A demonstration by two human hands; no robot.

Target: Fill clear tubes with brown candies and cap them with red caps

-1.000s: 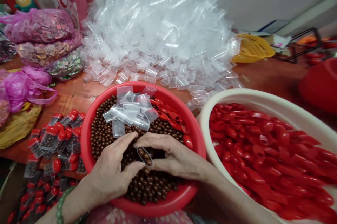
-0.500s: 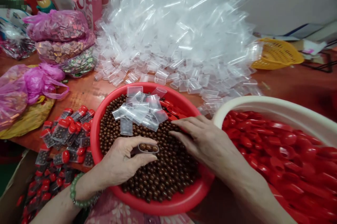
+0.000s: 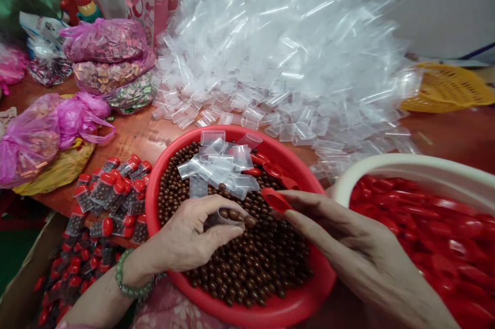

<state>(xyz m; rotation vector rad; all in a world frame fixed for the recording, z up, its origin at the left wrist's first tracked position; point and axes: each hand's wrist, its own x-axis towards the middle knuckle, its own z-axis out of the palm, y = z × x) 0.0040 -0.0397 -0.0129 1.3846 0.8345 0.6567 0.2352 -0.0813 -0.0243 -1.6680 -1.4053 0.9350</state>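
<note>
My left hand [image 3: 197, 231] is closed around a clear plastic container [image 3: 222, 217], tilted with its mouth toward the right and brown balls showing in the opening. Between the thumb and fingers of my right hand [image 3: 340, 231] is a red cap [image 3: 275, 199], held a short way right of that mouth. Both hands are over a red basin [image 3: 154, 184] filled with small brown balls [image 3: 247, 272]. On top of the balls lie several clear containers [image 3: 209, 166] and a few loose red caps [image 3: 273, 169].
A cream basin [image 3: 359, 166] of red caps [image 3: 433, 236] stands at right. Behind is a large heap of clear containers [image 3: 278, 61], beside a yellow basket [image 3: 448, 89]. Capped, filled containers [image 3: 112, 190] pile up at left, near pink bags [image 3: 104, 43].
My right hand has come up from the red basin's right side with a red cap in its fingers. My left hand still holds the container, now tipped more to the right. The view has shifted left.
</note>
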